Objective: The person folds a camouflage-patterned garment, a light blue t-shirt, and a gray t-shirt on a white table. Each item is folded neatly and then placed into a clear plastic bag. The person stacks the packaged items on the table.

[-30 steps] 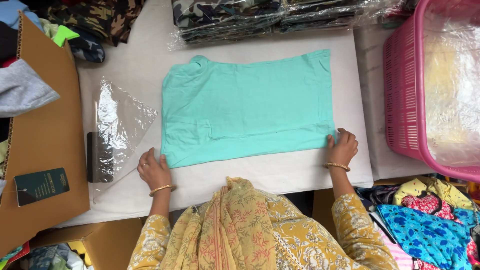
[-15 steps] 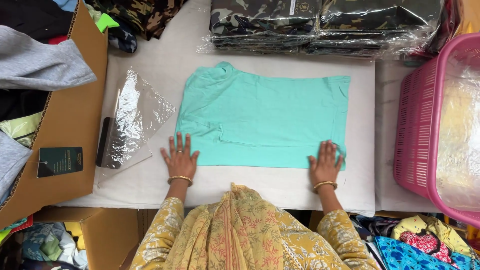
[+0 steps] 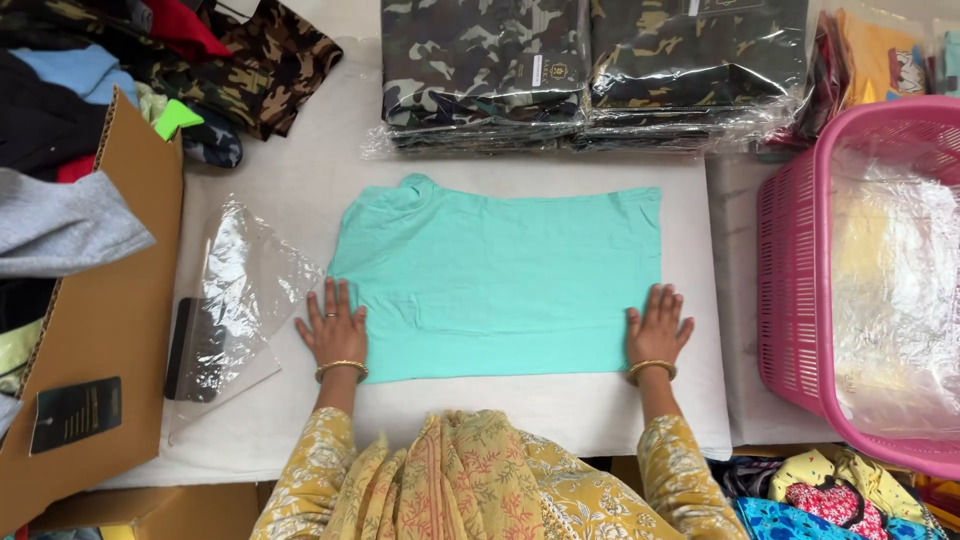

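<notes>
Neither grip is closed on anything: both hands lie flat, palms down, fingers spread. Nearest the camera is the person's yellow flowered clothing point(image 3: 480, 485), with a sleeve running up to each wrist and a gold bangle point(image 3: 342, 370) on each. The left hand point(image 3: 334, 326) rests at the lower left corner of the turquoise shirt point(image 3: 500, 280), its fingers on the cloth edge and partly on the bare counter point(image 3: 560, 415). The right hand point(image 3: 659, 327) presses down at the shirt's lower right corner, fingertips on the fabric.

The shirt lies folded into a flat rectangle in the middle of the white-covered counter, its long side running left to right, with a small bump of collar at the far left corner. Just left of it, near the left hand, lies a clear plastic bag point(image 3: 245, 300), empty and wrinkled, with a dark strip at its near end.

A cardboard box point(image 3: 110, 330) stands at the left edge, heaped with loose clothes in grey, blue, black and red. A pink plastic basket point(image 3: 790, 300) stands at the right, lined with clear plastic.

At the far side of the counter, beyond the shirt, sit stacks of bagged camouflage garments point(image 3: 590, 70), side by side. More loose camouflage cloth point(image 3: 275, 60) lies at the far left.
</notes>
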